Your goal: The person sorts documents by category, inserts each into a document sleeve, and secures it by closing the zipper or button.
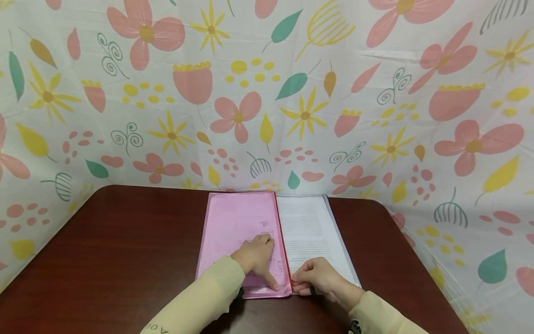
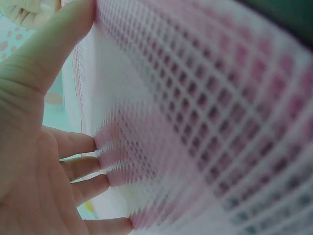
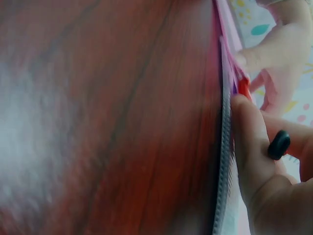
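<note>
Head view: left hand [image 1: 255, 256] is lying flat on the pink mesh pouch [image 1: 242, 232], fingers spread and mostly straight, index finger pressing down near the pouch's near right corner. Forearm is coming in from bottom left in a cream sleeve [image 1: 200, 297]. Right hand [image 1: 318, 277] is sitting at the pouch's right edge, fingers curled, pinching at the red zipper strip [image 1: 285, 260] near the corner. The pouch is lying flat on the dark wood desk [image 1: 125, 250], partly overlapping a clear-covered stack of printed paper [image 1: 310, 232] on its right. Floral curtain [image 1: 292, 93] is running behind the desk.

Left wrist view: left hand [image 2: 39, 147] is open, fingertips [image 2: 85, 144] and thumb touching the pink mesh [image 2: 205, 127]; close and blurred.

Right wrist view: right hand [image 3: 264, 156] is curled, thumb pressing against the zipper edge [image 3: 226, 147] by a red tab [image 3: 243, 88]; what exactly it is pinching is hard to tell. A dark band [image 3: 279, 145] is sitting across the hand. Desk [image 3: 107, 122] is filling the left.
</note>
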`<action>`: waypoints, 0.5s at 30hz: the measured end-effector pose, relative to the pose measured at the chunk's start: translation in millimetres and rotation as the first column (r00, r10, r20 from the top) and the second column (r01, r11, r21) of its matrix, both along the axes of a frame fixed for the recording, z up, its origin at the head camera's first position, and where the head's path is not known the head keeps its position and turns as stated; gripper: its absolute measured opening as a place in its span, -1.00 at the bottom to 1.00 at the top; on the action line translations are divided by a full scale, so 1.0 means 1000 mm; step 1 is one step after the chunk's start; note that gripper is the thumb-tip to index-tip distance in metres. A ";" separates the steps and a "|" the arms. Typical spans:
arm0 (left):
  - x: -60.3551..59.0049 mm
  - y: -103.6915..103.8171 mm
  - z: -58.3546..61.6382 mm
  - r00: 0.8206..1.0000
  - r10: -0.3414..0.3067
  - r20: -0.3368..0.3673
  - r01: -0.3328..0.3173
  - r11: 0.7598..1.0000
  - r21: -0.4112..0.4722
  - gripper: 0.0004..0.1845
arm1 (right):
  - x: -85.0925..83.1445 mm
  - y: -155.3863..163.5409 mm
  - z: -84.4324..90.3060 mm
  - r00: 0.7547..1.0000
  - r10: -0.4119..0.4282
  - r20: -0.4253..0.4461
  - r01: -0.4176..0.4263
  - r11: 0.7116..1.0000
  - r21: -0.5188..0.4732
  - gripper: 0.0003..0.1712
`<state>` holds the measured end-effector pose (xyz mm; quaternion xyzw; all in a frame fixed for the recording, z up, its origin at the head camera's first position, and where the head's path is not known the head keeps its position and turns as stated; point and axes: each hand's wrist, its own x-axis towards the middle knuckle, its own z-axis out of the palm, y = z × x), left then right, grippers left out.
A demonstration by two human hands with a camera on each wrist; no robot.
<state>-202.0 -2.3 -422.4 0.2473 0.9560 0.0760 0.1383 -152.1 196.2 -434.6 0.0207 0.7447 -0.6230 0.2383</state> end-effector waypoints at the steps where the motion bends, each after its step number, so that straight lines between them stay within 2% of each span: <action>1: 0.000 0.000 0.001 1.000 -0.001 0.000 0.001 1.000 -0.001 0.45 | 0.000 0.001 0.000 1.000 0.012 0.003 -0.012 1.000 -0.003 -0.86; 6: 0.002 -0.001 0.005 1.000 -0.005 0.004 0.005 1.000 0.007 0.42 | 0.000 0.001 0.000 1.000 0.025 0.005 -0.025 1.000 -0.009 -0.84; 15: 0.003 -0.002 0.005 1.000 -0.009 -0.001 0.009 1.000 0.012 0.42 | -0.003 -0.005 -0.004 0.997 -0.063 -0.037 0.063 0.998 0.012 -0.87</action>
